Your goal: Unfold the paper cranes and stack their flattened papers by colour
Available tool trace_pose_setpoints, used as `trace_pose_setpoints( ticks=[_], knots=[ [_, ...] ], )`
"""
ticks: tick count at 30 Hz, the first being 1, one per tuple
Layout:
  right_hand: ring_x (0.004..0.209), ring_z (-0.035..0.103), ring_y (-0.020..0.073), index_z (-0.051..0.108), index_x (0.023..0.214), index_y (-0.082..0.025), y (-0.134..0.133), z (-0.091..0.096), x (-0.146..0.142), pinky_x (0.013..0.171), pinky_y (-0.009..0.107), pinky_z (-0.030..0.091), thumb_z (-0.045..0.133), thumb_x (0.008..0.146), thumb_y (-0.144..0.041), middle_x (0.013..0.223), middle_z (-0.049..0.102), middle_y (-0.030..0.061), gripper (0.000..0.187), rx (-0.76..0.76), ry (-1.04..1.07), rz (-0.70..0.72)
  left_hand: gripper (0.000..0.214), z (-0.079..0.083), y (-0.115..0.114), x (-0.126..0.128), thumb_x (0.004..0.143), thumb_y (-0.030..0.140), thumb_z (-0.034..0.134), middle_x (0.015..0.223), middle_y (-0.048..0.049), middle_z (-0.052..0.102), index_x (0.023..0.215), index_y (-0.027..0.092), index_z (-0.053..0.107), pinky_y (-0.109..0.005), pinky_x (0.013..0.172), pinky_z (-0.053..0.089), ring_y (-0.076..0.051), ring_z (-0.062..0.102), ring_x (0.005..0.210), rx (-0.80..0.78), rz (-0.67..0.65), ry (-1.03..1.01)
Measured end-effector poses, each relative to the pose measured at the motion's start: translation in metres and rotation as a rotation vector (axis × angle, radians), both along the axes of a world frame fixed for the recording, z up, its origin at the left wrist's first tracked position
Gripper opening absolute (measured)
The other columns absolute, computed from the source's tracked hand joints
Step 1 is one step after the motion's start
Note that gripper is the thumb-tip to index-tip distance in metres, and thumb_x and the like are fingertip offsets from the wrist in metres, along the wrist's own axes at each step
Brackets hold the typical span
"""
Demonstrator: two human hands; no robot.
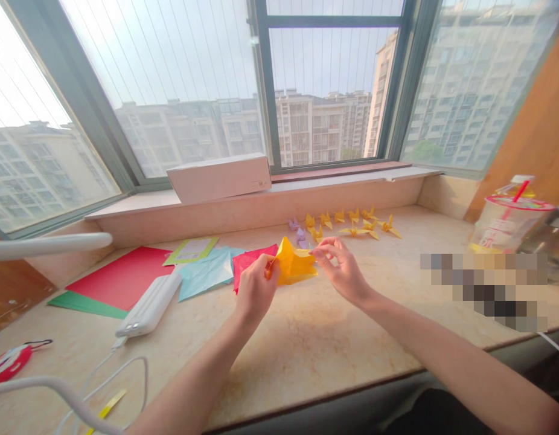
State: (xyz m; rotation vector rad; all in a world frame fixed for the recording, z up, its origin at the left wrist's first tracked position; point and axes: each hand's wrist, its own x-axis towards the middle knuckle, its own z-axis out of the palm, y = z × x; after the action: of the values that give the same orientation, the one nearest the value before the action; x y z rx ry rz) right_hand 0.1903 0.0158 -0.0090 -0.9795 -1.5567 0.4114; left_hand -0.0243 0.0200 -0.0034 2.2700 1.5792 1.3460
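A partly folded sheet of yellow origami paper (294, 266) is held up above the sill counter, between my two hands. My left hand (256, 284) pinches its left edge between thumb and fingers. At its upper right corner, the fingertips of my right hand (340, 269) are closed on the edge. Behind the sheet stand several folded yellow paper cranes (354, 231) and a few purple ones (300, 235). Dark red paper (247, 261) lies just behind my left hand, partly covered by it. Light blue paper (207, 272) is to its left.
A white power bank (148, 305) with a cable lies left, near red paper (121, 275) and green paper (89, 304). A lidded cup with a red straw (499, 223) stands right. A white box (220, 177) rests on the window ledge. The counter's front edge (334, 393) runs below my arms.
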Motion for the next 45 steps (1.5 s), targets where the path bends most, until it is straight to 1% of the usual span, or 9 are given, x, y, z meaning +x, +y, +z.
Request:
trace_pose_setpoints(
  ticks=[5,9,15,24,28,33,37,39,45],
  knots=[
    [0.132,0.041,0.0329,0.074,0.096,-0.025,-0.003,-0.007,-0.002,0.110,0.057,0.031,0.054,0.092,-0.048,0.141,0.042,0.0103,0.031,-0.006,-0.232,-0.003,0.020,-0.006,0.003,0.003,0.094,0.033,0.045,0.069,0.0004,0.067,0.088,0.021,0.059,-0.024,0.057,0.042,-0.016,0.063,0.057,-0.049,-0.006,-0.064],
    [0.137,0.038,0.0317,0.068,0.107,-0.026,0.001,-0.010,-0.003,0.111,0.056,0.032,0.062,0.088,-0.045,0.143,0.045,0.0105,0.028,-0.121,-0.151,0.094,0.021,-0.009,0.005,0.004,0.092,0.037,0.048,0.073,-0.0007,0.068,0.095,0.021,0.062,-0.024,0.053,0.045,-0.016,0.063,0.055,-0.140,-0.077,-0.284],
    [0.091,0.070,0.0231,0.059,0.119,-0.025,0.005,-0.007,-0.007,0.084,0.040,0.053,0.072,0.080,-0.042,0.102,0.072,0.0068,0.045,-0.386,0.190,0.460,0.029,-0.010,0.009,0.005,0.090,0.045,0.053,0.084,-0.0047,0.070,0.099,0.019,0.064,-0.025,0.058,0.049,-0.017,0.065,0.067,-0.197,-0.198,-0.511],
    [0.062,0.063,0.0162,0.062,0.099,-0.019,0.012,-0.001,0.001,0.063,0.032,0.052,0.061,0.085,-0.046,0.069,0.065,0.0002,0.030,-0.255,0.446,0.201,0.030,-0.004,0.013,0.006,0.084,0.040,0.054,0.083,-0.0053,0.071,0.097,0.016,0.066,-0.026,0.058,0.050,-0.018,0.066,0.067,-0.422,-0.207,-0.834],
    [0.079,0.066,0.0191,0.060,0.108,-0.022,0.006,0.004,0.006,0.075,0.036,0.053,0.056,0.091,-0.045,0.088,0.068,0.0049,0.030,-0.046,0.282,0.024,0.029,-0.006,0.021,-0.003,0.083,0.038,0.053,0.081,-0.0065,0.071,0.092,0.014,0.066,-0.027,0.060,0.050,-0.019,0.066,0.068,-0.383,-0.135,-0.724],
    [0.124,0.052,0.0266,0.061,0.120,-0.026,0.001,0.001,0.008,0.106,0.046,0.039,0.059,0.090,-0.031,0.131,0.057,0.0098,0.030,0.185,-0.209,-0.033,0.021,-0.004,0.016,-0.007,0.085,0.030,0.051,0.068,-0.0024,0.068,0.088,0.019,0.069,-0.023,0.053,0.044,-0.016,0.062,0.057,-0.202,-0.056,-0.209],
    [0.118,0.058,0.0285,0.059,0.127,-0.027,0.006,-0.006,0.008,0.102,0.047,0.041,0.065,0.084,-0.027,0.126,0.064,0.0088,0.044,0.043,-0.400,0.109,0.024,0.000,0.002,0.000,0.090,0.034,0.048,0.059,0.0012,0.065,0.094,0.021,0.068,-0.021,0.041,0.037,-0.012,0.052,0.038,-0.255,-0.151,-0.118],
    [0.104,0.065,0.0280,0.066,0.116,-0.025,0.010,-0.008,0.009,0.095,0.044,0.046,0.065,0.085,-0.031,0.110,0.071,0.0067,0.032,-0.037,-0.404,0.183,0.023,0.000,-0.001,0.003,0.089,0.038,0.051,0.066,-0.0003,0.069,0.094,0.022,0.068,-0.020,0.041,0.038,-0.012,0.056,0.042,-0.280,-0.226,-0.148],
    [0.072,0.067,0.0226,0.073,0.092,-0.020,0.016,-0.005,0.016,0.062,0.030,0.049,0.053,0.092,-0.047,0.077,0.072,0.0036,0.034,-0.269,-0.106,0.249,0.029,-0.003,0.002,0.002,0.082,0.043,0.063,0.075,-0.0032,0.071,0.099,0.020,0.066,-0.022,0.050,0.048,-0.017,0.066,0.061,-0.320,-0.368,-0.202]
  ],
)
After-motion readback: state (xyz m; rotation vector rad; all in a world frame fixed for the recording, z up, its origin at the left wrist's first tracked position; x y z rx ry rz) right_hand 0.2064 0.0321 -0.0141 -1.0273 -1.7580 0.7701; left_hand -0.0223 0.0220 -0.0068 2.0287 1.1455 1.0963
